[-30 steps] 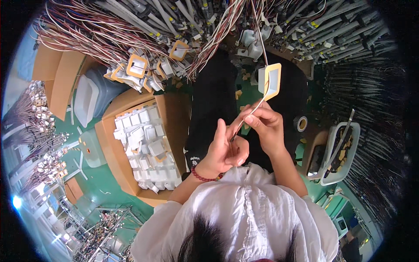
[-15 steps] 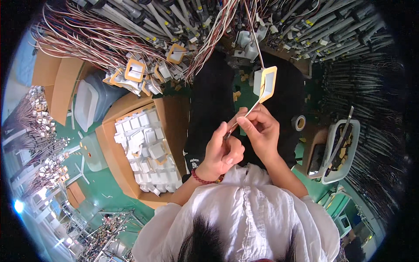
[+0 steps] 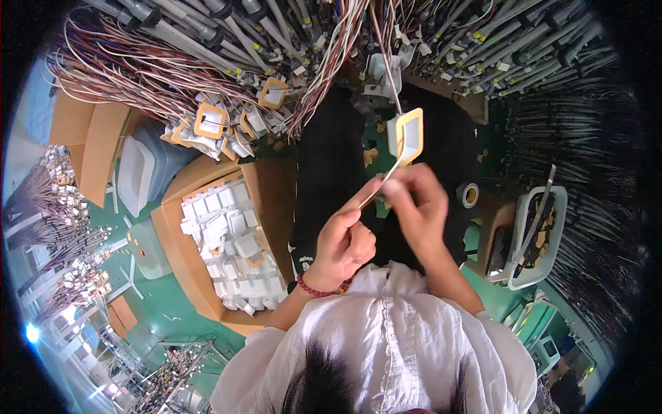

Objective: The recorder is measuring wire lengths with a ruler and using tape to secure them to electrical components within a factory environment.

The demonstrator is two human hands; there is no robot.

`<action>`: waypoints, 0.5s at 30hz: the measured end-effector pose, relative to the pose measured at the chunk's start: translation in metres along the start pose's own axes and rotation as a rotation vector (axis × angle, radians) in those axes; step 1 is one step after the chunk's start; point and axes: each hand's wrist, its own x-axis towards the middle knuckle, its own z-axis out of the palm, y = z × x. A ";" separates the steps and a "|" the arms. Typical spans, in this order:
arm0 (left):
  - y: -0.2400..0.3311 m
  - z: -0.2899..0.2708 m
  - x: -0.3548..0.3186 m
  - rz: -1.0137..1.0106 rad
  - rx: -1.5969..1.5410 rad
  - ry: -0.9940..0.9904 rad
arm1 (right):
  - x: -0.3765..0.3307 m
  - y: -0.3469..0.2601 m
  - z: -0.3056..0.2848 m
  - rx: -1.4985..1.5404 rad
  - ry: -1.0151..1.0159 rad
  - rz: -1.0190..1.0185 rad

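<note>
A white plastic housing with a tan rectangular rim (image 3: 405,136) hangs in front of me, threaded on a thin cable (image 3: 376,193). From a bundle above, the cable passes through the housing and down to my hands. My left hand (image 3: 343,248) is closed on its lower end, with the index finger stretched along it. Close beside the left fingertip, my right hand (image 3: 422,207) has its thumb and curled fingers pinched at the cable just below the housing. Motion blurs the right fingertips, and the cable's end is hidden by the left hand.
Left of me an open cardboard box (image 3: 178,265) contains many white housings (image 3: 227,224). More rimmed housings (image 3: 209,121) hang on red and white wires (image 3: 138,62). A tape roll (image 3: 469,195) and a pale bin (image 3: 560,224) with a metal strip are at right.
The housing has shifted slightly left and tilted less. My right hand has turned and is blurred near the cable. My left index finger has straightened along the cable.
</note>
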 end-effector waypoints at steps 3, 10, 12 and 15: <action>0.006 0.000 -0.011 0.017 0.030 0.007 | 0.019 -0.019 -0.024 -0.109 -0.044 -0.127; 0.013 -0.001 -0.024 -0.054 -0.119 -0.083 | 0.038 -0.029 -0.026 -0.242 -0.634 -0.370; 0.014 0.000 -0.028 -0.044 -0.148 -0.114 | 0.040 -0.029 -0.022 -0.223 -0.644 -0.385; 0.016 0.003 -0.030 -0.055 -0.147 -0.093 | 0.041 -0.026 -0.022 -0.234 -0.652 -0.392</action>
